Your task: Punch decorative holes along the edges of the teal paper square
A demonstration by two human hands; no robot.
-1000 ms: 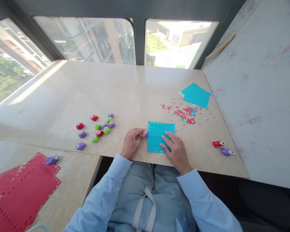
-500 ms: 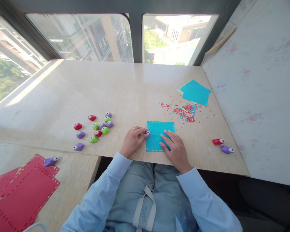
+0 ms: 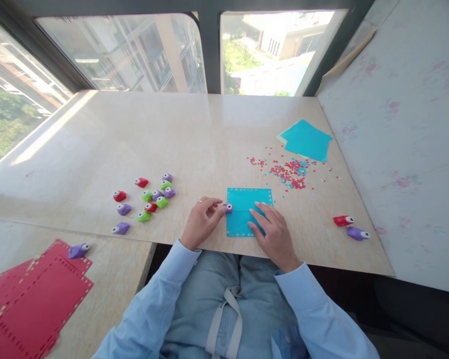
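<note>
At the far left, a stack of red sheets [image 3: 41, 299] with holes along the edges lies on the table [image 3: 224, 134], and a purple paper punch [image 3: 78, 251] rests on its upper corner, just as half a second ago. Further right, the loose group of red, green and purple punches [image 3: 162, 202] is in the same arrangement as before.

Next comes the left hand [image 3: 200, 222], which shows the main change: half a second ago its fingers were bunched closely around the small purple punch [image 3: 229, 208], and now they sit a little further left, so that the punch's round white end shows more clearly. Thumb and forefinger are nearly together, pinching the left end of that punch. It sits at the left edge of the blue sheet [image 3: 241, 219], its star opening facing up.

The blue sheet lies flat near the front edge of the table, with holes along its top and bottom edges. The right hand [image 3: 273, 229] rests on its right part as before, open, with the fingers spread over the paper and holding nothing between them.

Beyond this hand are scattered red and blue paper bits [image 3: 294, 174], then more blue paper [image 3: 309, 140]. At the far right, a red punch [image 3: 343, 221] lies just beside another purple punch [image 3: 358, 234].
</note>
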